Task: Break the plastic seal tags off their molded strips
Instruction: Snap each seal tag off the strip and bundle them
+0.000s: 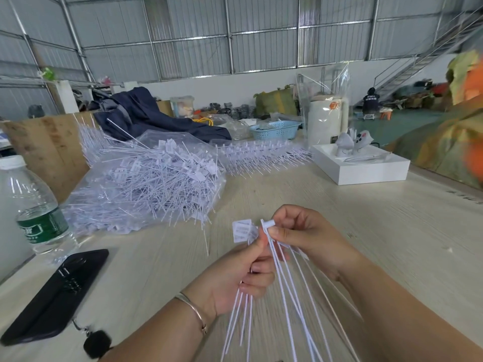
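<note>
My left hand (243,273) grips a small bundle of white seal tags (241,229), their flat heads sticking up above my thumb and their thin tails hanging down past my wrist. My right hand (308,236) pinches the head of a molded strip (268,223) between thumb and fingers, right beside the left bundle. Several long tails (290,296) from that strip fan down toward me. Both hands hover above the pale wooden table (352,218).
A large heap of loose tags in clear plastic (156,178) lies at the left centre, with more strips (261,155) behind. A water bottle (34,207), a black phone (57,293), a white box (363,165) and a blue basket (274,129) stand around.
</note>
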`<state>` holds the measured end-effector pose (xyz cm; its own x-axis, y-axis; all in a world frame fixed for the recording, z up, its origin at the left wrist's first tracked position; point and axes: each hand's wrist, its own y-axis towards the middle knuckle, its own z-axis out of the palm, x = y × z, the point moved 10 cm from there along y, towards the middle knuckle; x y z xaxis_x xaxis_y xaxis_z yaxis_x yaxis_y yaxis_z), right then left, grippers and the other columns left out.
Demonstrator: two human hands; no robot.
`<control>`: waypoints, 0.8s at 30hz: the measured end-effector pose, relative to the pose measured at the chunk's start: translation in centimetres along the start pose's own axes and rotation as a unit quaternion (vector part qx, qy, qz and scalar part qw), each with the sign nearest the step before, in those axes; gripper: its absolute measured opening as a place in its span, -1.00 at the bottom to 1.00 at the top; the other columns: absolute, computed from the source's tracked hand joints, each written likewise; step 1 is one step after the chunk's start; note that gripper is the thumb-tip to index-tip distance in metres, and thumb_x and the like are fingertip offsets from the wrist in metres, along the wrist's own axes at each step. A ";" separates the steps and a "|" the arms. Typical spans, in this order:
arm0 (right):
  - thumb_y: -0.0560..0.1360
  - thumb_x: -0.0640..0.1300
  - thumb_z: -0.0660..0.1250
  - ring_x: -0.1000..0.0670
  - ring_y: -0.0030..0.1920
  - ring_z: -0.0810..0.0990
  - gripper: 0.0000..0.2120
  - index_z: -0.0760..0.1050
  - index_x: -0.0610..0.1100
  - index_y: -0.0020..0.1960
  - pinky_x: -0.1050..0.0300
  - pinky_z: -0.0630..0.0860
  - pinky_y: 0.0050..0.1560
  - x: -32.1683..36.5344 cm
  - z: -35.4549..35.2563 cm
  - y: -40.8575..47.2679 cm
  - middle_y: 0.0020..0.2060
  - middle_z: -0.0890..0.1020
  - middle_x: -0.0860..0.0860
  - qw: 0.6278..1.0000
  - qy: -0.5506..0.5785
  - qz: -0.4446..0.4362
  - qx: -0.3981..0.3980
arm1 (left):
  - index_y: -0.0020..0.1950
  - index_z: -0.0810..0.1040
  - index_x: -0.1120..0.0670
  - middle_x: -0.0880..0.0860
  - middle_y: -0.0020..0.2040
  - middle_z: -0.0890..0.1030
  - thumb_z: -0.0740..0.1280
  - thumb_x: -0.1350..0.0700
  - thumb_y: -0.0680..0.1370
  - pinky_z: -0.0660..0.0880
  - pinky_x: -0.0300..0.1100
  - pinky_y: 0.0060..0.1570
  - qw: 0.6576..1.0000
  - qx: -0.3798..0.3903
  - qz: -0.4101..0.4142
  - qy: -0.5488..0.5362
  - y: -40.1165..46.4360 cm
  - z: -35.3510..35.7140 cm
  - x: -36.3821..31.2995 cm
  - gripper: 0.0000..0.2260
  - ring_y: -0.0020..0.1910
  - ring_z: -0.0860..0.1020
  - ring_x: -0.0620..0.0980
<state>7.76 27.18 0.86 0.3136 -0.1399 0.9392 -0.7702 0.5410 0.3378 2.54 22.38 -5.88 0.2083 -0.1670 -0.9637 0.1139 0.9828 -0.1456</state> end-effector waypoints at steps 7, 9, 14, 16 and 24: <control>0.29 -0.12 0.49 0.09 -0.44 0.39 -0.72 0.50 -0.28 -0.17 0.35 0.33 -0.41 0.0 -2.2 0.0 -0.42 0.51 -0.06 0.997 -0.042 0.007 -0.064 | -0.12 0.44 0.14 -0.09 -0.46 0.20 0.48 -0.15 0.38 0.10 -0.37 -0.65 0.996 -0.047 0.047 -0.057 0.0 -2.3 -1.5 -0.59 -0.58 0.13 -0.20; 0.28 -0.10 0.51 0.04 -0.41 0.37 -0.73 0.54 -0.26 -0.17 0.32 0.31 -0.39 -0.2 -2.9 0.0 -0.38 0.46 -0.14 0.994 -0.064 0.006 -0.086 | -0.30 0.35 0.05 -0.07 -0.45 0.19 0.55 -0.02 0.36 0.09 -0.35 -0.66 0.988 -0.104 0.091 -0.074 -0.3 -3.9 -2.4 -0.63 -0.58 0.12 -0.19; 0.36 -0.19 0.52 -0.02 -0.33 0.33 -0.84 0.62 -0.26 -0.15 0.23 0.25 -0.33 -0.6 -3.8 0.0 -0.35 0.41 -0.14 0.985 -0.129 -0.010 -0.117 | -0.33 0.45 0.06 0.01 -0.41 0.31 0.45 0.08 0.38 0.11 -0.35 -0.65 0.978 -0.169 0.123 -0.008 -0.8 -4.9 -3.2 -0.79 -0.57 0.18 -0.15; 0.38 -0.23 0.51 0.01 -0.34 0.33 -0.89 0.64 -0.25 -0.15 0.26 0.24 -0.33 -0.7 -4.0 0.0 -0.36 0.40 -0.11 0.983 -0.136 -0.013 -0.123 | -0.26 0.49 0.11 0.03 -0.40 0.41 0.43 0.07 0.42 0.12 -0.35 -0.64 0.978 -0.174 0.115 0.021 -0.9 -4.6 -3.0 -0.83 -0.58 0.22 -0.15; 0.38 -0.22 0.50 -0.05 -0.29 0.38 -0.93 0.71 -0.17 -0.13 0.12 0.29 -0.27 -0.1 -4.2 0.0 -0.25 0.53 -0.40 0.980 -0.153 -0.010 -0.124 | -0.16 0.66 0.13 -0.02 -0.47 0.21 0.44 0.10 0.40 0.07 -0.32 -0.58 0.977 -0.189 0.100 0.023 -1.2 -4.8 -2.9 -0.89 -0.54 0.15 -0.14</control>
<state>10.09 30.68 0.51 0.1168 -0.3741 0.9200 -0.5946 0.7156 0.3665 -2.81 22.11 -3.98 0.1451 0.0259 -0.9891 -0.2935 0.9558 -0.0180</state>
